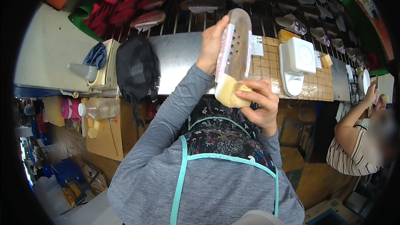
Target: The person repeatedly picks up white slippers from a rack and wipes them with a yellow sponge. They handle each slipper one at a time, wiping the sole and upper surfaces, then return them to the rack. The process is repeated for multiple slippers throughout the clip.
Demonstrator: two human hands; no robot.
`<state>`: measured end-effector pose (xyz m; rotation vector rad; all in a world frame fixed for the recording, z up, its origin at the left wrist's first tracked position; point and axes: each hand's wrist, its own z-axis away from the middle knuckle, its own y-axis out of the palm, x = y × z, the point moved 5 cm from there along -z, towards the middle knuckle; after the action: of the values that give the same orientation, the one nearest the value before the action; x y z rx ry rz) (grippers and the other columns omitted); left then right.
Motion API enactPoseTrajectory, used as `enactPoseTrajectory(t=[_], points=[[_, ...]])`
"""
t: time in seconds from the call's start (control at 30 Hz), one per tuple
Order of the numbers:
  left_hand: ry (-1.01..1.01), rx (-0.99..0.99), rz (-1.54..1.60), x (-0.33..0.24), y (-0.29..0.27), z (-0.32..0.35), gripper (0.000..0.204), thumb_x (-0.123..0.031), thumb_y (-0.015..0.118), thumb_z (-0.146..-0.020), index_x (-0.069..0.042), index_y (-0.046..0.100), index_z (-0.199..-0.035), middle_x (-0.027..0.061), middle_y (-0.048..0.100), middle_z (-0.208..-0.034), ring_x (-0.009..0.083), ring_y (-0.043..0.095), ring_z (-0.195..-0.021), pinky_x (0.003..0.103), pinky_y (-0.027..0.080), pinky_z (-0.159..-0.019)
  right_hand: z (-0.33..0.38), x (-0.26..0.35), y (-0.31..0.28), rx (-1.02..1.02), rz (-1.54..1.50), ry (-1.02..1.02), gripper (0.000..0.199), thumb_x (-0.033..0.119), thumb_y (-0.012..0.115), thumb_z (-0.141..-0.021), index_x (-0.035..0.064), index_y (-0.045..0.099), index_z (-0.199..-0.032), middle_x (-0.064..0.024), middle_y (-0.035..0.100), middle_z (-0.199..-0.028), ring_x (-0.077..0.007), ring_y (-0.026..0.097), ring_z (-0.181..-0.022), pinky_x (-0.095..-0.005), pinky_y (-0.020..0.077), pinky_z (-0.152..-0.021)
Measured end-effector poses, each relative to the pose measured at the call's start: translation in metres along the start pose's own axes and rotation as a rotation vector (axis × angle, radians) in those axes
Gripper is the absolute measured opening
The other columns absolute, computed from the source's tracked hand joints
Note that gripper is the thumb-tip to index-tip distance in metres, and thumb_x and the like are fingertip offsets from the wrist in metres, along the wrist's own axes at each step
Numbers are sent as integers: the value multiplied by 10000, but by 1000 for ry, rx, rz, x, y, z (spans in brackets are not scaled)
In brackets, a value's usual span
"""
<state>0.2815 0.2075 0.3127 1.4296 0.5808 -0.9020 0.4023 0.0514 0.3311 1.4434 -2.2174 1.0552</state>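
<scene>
My left hand (210,46) is closed round the side of a slide sandal (238,56), which stands tilted over the bench edge. The sandal has a brownish translucent sole with small holes in the middle and a glittery pinkish-white band along its sides. Between the fingers of my right hand (263,105) is a block of yellow sponge (228,92). That sponge lies against the near end of the sandal and covers it. My left palm is turned away, so how its fingertips grip cannot be seen.
Behind the bench (177,43), a rack (189,23) carries many sandals. A white dispenser (298,58) stands on the brown grid-lined mat (266,68), with a small sponge piece (326,61) nearby. A black backpack (136,68) sits left. At far right a co-worker (354,141) handles something.
</scene>
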Motion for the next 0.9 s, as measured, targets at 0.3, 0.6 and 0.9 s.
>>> enactPoseTrajectory(t=[0.3, 0.6, 0.9], points=[[564, -135, -18, -43, -9, -1, 385, -351, 546, -982, -51, 670, -775, -30, 613, -663, 39, 533, -552, 197, 426, -515, 16, -2, 10, -246, -107, 154, 430, -9, 720, -584, 26, 708, -1012, -151, 648, -1015, -253, 655, -894, -314, 523, -781], [314, -104, 122, -31, -28, -8, 376, -371, 529, -981, -29, 674, -929, 25, 663, -797, 83, 609, -644, 224, 490, -575, -7, -8, 10, -306, -16, 136, 450, 1, 723, -578, 80, 725, -1021, -117, 628, -1021, -254, 617, -902, -344, 502, -784], [195, 40, 330, -28, -56, -6, 494, -452, 394, -998, -29, 579, -1173, 107, 677, -997, 172, 684, -818, 305, 582, -703, 9, 2, 36, -426, 212, 144, 529, 39, 830, -522, 111, 672, -1022, -67, 557, -908, -238, 572, -809, -334, 482, -701]])
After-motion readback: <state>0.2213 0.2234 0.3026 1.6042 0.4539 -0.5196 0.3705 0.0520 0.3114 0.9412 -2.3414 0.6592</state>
